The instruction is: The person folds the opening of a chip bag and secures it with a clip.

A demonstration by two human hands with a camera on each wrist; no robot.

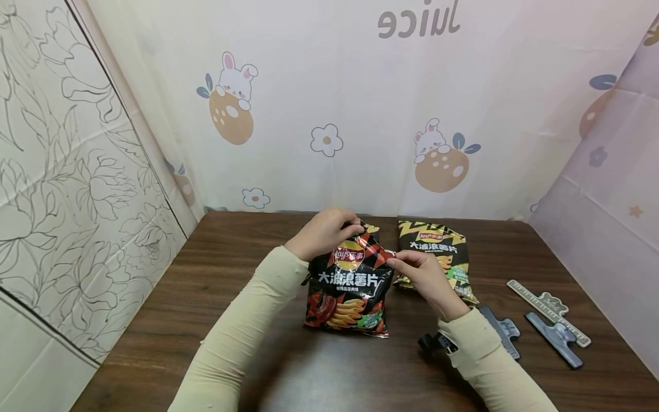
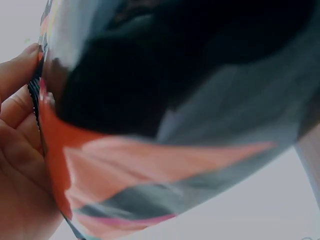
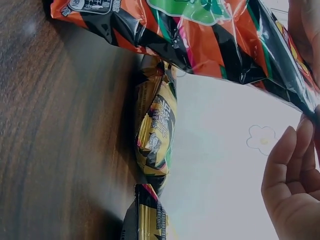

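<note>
A black and red bag of potato chips (image 1: 350, 292) stands upright on the table in the head view, its printed front toward me. At its top left edge my left hand (image 1: 325, 233) pinches the film between thumb and fingers. The right hand (image 1: 426, 281) pinches the top right corner, where the film is pulled into a point. Up close in the left wrist view, the bag (image 2: 145, 170) hides part of the left hand (image 2: 25, 160). In the right wrist view, the fingers of the right hand (image 3: 295, 185) meet at the bag's corner.
A black and yellow chip bag (image 1: 435, 240) lies behind my right hand, and another yellow bag (image 1: 372, 230) is mostly hidden behind the upright one. To the right lie a long pale clip (image 1: 551, 309), a grey clip (image 1: 555, 339) and another grey clip (image 1: 501, 331), partly covered by my sleeve.
</note>
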